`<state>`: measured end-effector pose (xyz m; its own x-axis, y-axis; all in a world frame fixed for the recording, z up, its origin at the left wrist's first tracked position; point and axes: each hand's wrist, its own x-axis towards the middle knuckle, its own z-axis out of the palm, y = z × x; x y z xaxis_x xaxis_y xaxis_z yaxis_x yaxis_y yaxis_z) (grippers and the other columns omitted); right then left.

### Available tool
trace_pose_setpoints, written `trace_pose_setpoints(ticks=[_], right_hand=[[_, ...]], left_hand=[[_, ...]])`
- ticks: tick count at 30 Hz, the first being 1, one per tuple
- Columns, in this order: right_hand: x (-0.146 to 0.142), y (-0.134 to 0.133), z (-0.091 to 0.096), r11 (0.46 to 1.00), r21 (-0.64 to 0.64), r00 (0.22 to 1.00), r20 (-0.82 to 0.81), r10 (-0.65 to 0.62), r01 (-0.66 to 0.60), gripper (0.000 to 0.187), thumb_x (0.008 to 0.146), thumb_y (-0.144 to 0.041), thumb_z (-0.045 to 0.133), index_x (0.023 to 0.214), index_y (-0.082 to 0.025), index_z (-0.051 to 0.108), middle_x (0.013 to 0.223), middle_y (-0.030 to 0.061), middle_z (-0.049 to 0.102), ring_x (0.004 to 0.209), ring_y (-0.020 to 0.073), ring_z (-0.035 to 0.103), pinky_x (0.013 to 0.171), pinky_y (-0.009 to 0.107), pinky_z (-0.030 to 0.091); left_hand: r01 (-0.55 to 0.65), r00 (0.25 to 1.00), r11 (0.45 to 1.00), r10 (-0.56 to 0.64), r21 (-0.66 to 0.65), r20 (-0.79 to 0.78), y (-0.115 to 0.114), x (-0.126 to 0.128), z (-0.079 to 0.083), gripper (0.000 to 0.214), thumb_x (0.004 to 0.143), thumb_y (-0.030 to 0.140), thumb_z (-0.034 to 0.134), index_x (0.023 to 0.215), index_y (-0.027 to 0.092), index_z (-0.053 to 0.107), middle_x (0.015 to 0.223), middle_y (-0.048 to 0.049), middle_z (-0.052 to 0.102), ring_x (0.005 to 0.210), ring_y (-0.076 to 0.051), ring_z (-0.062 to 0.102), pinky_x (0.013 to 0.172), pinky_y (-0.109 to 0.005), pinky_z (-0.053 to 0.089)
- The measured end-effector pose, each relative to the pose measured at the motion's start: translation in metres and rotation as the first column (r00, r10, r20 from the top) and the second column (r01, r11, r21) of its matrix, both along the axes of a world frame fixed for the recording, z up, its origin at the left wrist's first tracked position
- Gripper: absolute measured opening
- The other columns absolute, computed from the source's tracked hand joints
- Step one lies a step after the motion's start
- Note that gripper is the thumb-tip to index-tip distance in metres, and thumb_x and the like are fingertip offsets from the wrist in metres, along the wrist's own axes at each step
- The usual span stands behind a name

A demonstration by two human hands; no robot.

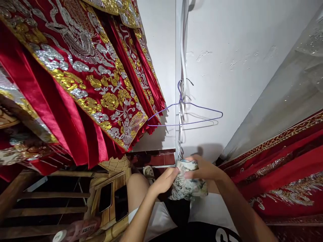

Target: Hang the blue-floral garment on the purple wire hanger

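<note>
A bunched, ruffled piece of white cloth (193, 191) with blue and green patterning is between my hands, above my lap. My left hand (165, 179) pinches its upper left edge between thumb and fingers. On the other side, my right hand (205, 169) wraps around the upper right part, with its fingers over the front. White cords (180, 148) run down from above to the top of the cloth. A purple wire hanger (185, 124) hangs on a white strap (183, 57) above my hands.
Red garments with gold and silver sequins (108, 101) hang at the left. More red embroidered fabric (285, 188) is at the right. Two dark phones (121, 203) lie on a bamboo seat (126, 222); a pink bottle (78, 230) is at lower left.
</note>
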<state>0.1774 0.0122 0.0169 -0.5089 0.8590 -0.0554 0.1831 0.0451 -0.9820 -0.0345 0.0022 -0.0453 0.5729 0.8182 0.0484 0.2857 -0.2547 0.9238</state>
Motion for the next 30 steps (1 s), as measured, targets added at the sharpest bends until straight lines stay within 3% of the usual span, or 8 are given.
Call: trace_pose_setpoints(ticks=[3, 6, 9, 11, 14, 20, 25, 30], right_hand=[[0.017, 0.024, 0.024, 0.955, 0.28, 0.979, 0.144, -0.141, 0.097, 0.017, 0.072, -0.03, 0.071, 0.069, -0.019, 0.058, 0.065, -0.0026, 0.054, 0.063, 0.0139, 0.049, 0.06, 0.025, 0.039], [0.024, 0.058, 0.036, 0.813, 0.486, 0.901, 0.11, -0.421, 0.321, 0.009, 0.075, -0.027, 0.066, 0.081, -0.021, 0.064, 0.069, -0.0017, 0.059, 0.065, 0.016, 0.051, 0.061, 0.026, 0.04], [0.029, 0.095, 0.031, 0.694, 0.547, 0.811, 0.045, -0.583, 0.469, 0.043, 0.075, -0.029, 0.067, 0.118, -0.022, 0.069, 0.091, 0.0052, 0.071, 0.082, 0.0236, 0.062, 0.069, 0.03, 0.046], [0.036, 0.114, 0.023, 0.701, 0.559, 0.82, 0.063, -0.569, 0.444, 0.042, 0.077, -0.032, 0.065, 0.117, -0.02, 0.071, 0.101, 0.0092, 0.074, 0.09, 0.027, 0.065, 0.074, 0.033, 0.047], [0.053, 0.122, 0.014, 0.721, 0.597, 0.826, 0.162, -0.54, 0.353, 0.022, 0.08, -0.034, 0.059, 0.087, -0.018, 0.073, 0.082, 0.0068, 0.073, 0.079, 0.0242, 0.063, 0.069, 0.03, 0.045], [0.085, 0.093, 0.031, 0.637, 0.682, 0.761, 0.181, -0.623, 0.359, 0.028, 0.08, -0.042, 0.062, 0.064, -0.02, 0.059, 0.056, -0.0009, 0.051, 0.059, 0.0155, 0.046, 0.055, 0.026, 0.034], [0.094, 0.075, 0.057, 0.613, 0.675, 0.754, 0.126, -0.645, 0.411, 0.031, 0.082, -0.042, 0.06, 0.061, -0.02, 0.052, 0.06, -0.0002, 0.047, 0.062, 0.0158, 0.045, 0.057, 0.027, 0.032], [0.074, 0.065, 0.049, 0.722, 0.532, 0.806, 0.118, -0.58, 0.442, 0.033, 0.079, -0.038, 0.056, 0.055, -0.023, 0.038, 0.056, -0.0018, 0.039, 0.057, 0.0137, 0.038, 0.053, 0.027, 0.03]], left_hand=[[0.092, 0.981, 0.995, -0.099, -0.047, -0.168, 0.004, -0.008, -0.012, 0.072, 0.093, 0.08, 0.029, 0.071, 0.017, 0.056, 0.065, -0.0006, 0.051, 0.067, -0.016, 0.046, 0.068, -0.028, 0.044], [0.082, 0.966, 0.996, -0.071, 0.034, -0.247, 0.009, -0.02, -0.004, 0.054, 0.099, 0.064, 0.041, 0.077, 0.018, 0.058, 0.073, -0.0006, 0.059, 0.068, -0.016, 0.049, 0.07, -0.027, 0.041], [-0.023, 0.955, 0.989, 0.065, 0.148, -0.289, 0.016, -0.039, 0.02, 0.042, 0.1, 0.052, 0.043, 0.084, 0.021, 0.065, 0.079, -0.0037, 0.068, 0.07, -0.02, 0.055, 0.073, -0.028, 0.043], [-0.074, 0.913, 0.979, 0.143, 0.189, -0.383, 0.019, -0.051, 0.036, 0.037, 0.098, 0.049, 0.047, 0.083, 0.023, 0.069, 0.076, -0.0051, 0.069, 0.068, -0.022, 0.059, 0.075, -0.031, 0.044], [-0.086, 0.809, 0.965, 0.213, 0.249, -0.548, 0.024, -0.065, 0.048, 0.03, 0.093, 0.045, 0.053, 0.083, 0.026, 0.074, 0.079, -0.0089, 0.073, 0.082, -0.03, 0.066, 0.087, -0.039, 0.046], [-0.154, 0.672, 0.856, 0.457, 0.493, -0.583, 0.054, -0.074, 0.056, 0.02, 0.086, 0.033, 0.062, 0.095, 0.02, 0.075, 0.136, -0.0202, 0.064, 0.133, -0.042, 0.049, 0.106, -0.061, 0.04], [-0.171, 0.844, 0.713, 0.462, 0.68, -0.273, 0.08, -0.059, 0.087, 0.031, 0.098, 0.035, 0.043, 0.089, 0.019, 0.068, 0.141, -0.0165, 0.055, 0.141, -0.036, 0.038, 0.118, -0.057, 0.032], [-0.337, 0.926, 0.754, 0.372, 0.564, 0.056, 0.104, -0.035, 0.116, 0.018, 0.094, 0.031, 0.048, 0.087, 0.02, 0.059, 0.108, -0.0093, 0.068, 0.102, -0.025, 0.061, 0.1, -0.041, 0.047]])
